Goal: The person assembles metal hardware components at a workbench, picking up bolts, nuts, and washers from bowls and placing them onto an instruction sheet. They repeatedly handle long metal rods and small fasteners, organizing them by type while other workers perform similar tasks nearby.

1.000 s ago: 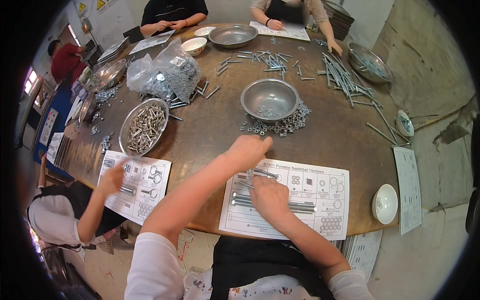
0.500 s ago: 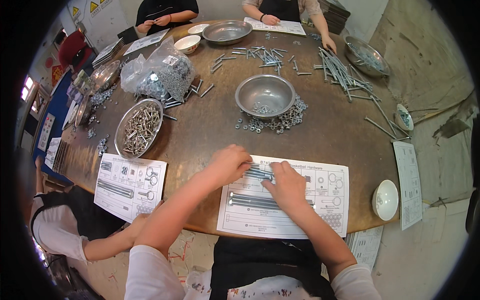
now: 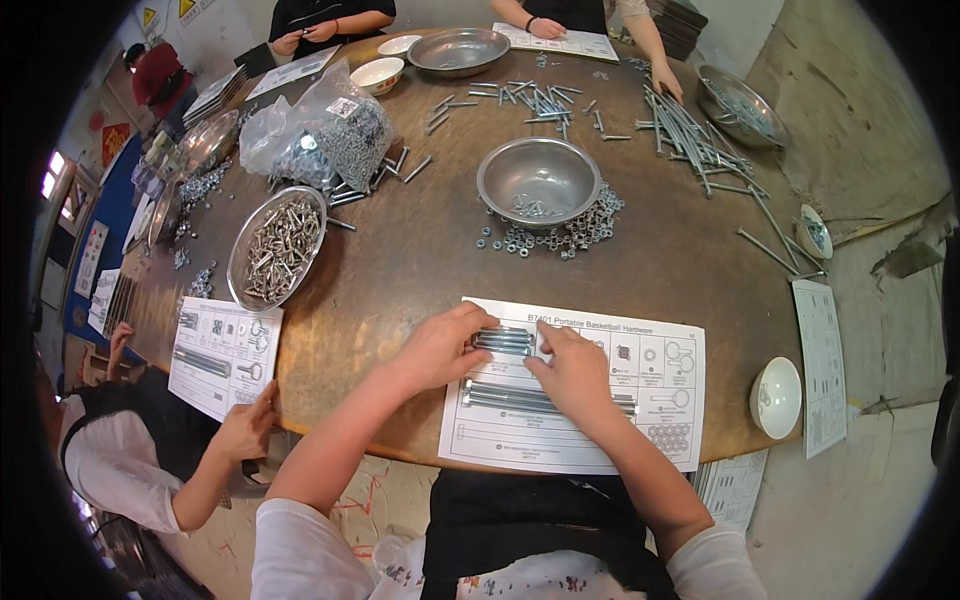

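A printed hardware sheet (image 3: 560, 458) lies in front of me at the table's near edge. On its upper part is a row of short bolts (image 3: 503, 341), lying side by side. My left hand (image 3: 448, 345) has its thumb and fingers closed around their left ends. At their right ends, the thumb and index finger of my right hand (image 3: 572, 372) press in. Below them several long bolts (image 3: 500, 396) lie across the sheet, partly covered by my right hand and wrist.
Beyond the sheet stands a metal bowl (image 3: 540, 180) among loose nuts (image 3: 590, 228). To the left are an oval dish of small bolts (image 3: 280, 250) and a plastic bag of hardware (image 3: 340, 140). A white bowl (image 3: 776, 398) sits right. Co-workers' hands (image 3: 250, 425) are around the table.
My left hand has shifted left and down to the bolts' ends, leaving the short row more exposed and level. The left neighbour's sheet has slid left, with a hand at its edge.
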The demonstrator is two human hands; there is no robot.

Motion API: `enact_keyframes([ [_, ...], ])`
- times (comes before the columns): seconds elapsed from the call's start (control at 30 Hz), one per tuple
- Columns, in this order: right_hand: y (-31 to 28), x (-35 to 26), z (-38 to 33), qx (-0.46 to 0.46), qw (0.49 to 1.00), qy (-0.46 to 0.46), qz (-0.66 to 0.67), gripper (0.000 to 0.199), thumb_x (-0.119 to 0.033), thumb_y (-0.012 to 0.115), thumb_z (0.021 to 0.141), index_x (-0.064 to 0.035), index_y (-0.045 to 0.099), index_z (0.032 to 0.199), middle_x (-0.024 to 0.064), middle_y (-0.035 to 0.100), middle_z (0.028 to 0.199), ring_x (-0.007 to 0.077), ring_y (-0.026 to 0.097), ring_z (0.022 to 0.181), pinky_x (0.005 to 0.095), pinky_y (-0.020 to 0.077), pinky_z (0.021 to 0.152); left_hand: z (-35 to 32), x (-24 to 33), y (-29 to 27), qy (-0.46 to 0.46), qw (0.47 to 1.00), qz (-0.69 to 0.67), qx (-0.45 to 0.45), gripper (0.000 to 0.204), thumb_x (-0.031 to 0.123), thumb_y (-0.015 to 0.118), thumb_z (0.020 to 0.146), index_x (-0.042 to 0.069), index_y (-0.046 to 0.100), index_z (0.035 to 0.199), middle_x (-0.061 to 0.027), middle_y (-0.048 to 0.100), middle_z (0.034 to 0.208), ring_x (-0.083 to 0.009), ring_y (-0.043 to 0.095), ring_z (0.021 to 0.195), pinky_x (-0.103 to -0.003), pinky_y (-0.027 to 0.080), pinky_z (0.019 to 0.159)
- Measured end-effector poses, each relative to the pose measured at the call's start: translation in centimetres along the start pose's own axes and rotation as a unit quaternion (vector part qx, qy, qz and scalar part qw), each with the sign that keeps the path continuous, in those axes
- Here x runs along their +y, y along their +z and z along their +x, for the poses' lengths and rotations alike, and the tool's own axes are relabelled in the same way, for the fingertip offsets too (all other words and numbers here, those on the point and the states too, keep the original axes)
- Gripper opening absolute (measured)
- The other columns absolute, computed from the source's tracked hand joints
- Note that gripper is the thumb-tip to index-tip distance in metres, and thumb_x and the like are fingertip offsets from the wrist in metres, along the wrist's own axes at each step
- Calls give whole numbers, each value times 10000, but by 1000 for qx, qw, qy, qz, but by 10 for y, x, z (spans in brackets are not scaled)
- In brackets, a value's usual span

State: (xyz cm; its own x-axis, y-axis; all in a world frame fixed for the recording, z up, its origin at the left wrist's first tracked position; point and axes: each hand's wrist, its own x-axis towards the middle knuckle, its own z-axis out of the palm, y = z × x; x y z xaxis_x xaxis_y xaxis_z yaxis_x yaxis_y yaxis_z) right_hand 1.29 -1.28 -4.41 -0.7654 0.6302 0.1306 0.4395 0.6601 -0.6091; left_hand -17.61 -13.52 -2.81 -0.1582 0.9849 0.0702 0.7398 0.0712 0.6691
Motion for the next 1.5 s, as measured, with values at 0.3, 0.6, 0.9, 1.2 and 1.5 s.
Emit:
enact_keyframes([
  [0.3, 3, 6, 2, -22, 999, -22, -23, 314, -200, 756, 769, -86, 727, 1060, 61, 668, 817, 219, 660, 679, 345, 517, 629, 5, -3, 1, 25, 999, -21, 9, 311, 114, 705, 812, 48, 634, 1108, -102, 610, 1031, -280, 649, 828, -387, 523, 734],
  [0.6, -29, 23, 56, 49, 996, -43, 63, 290, -120, 710, 799, -28, 698, 1074, 134, 696, 860, 274, 674, 752, 360, 533, 702, 21, -16, -12, -38, 997, -37, 58, 276, 148, 667, 846, 49, 649, 1104, -122, 622, 1052, -303, 647, 837, -382, 516, 729],
  [0.9, 18, 11, 134, 50, 986, -138, -77, 190, -141, 706, 788, -67, 696, 962, 122, 659, 922, 307, 665, 832, 424, 529, 722, 97, -62, -8, -70, 981, 72, 166, 251, 103, 679, 797, 49, 673, 1041, -133, 630, 1022, -341, 629, 932, -423, 509, 799],
  [1.2, 40, 0, 144, 49, 985, -114, -123, 167, -181, 720, 786, -52, 679, 883, 127, 636, 874, 324, 666, 763, 435, 527, 658, 110, -71, -6, -66, 980, 69, 176, 317, 78, 667, 780, 41, 636, 1094, -157, 646, 1009, -343, 643, 916, -429, 513, 816],
  [1.5, 41, 4, 155, -10, 978, -161, -129, 142, -176, 706, 792, -80, 724, 894, 92, 644, 859, 304, 658, 801, 421, 518, 707, 100, -65, -13, -142, 983, 50, 102, 197, 87, 670, 769, 33, 703, 956, -171, 675, 984, -333, 653, 933, -424, 519, 831],
])
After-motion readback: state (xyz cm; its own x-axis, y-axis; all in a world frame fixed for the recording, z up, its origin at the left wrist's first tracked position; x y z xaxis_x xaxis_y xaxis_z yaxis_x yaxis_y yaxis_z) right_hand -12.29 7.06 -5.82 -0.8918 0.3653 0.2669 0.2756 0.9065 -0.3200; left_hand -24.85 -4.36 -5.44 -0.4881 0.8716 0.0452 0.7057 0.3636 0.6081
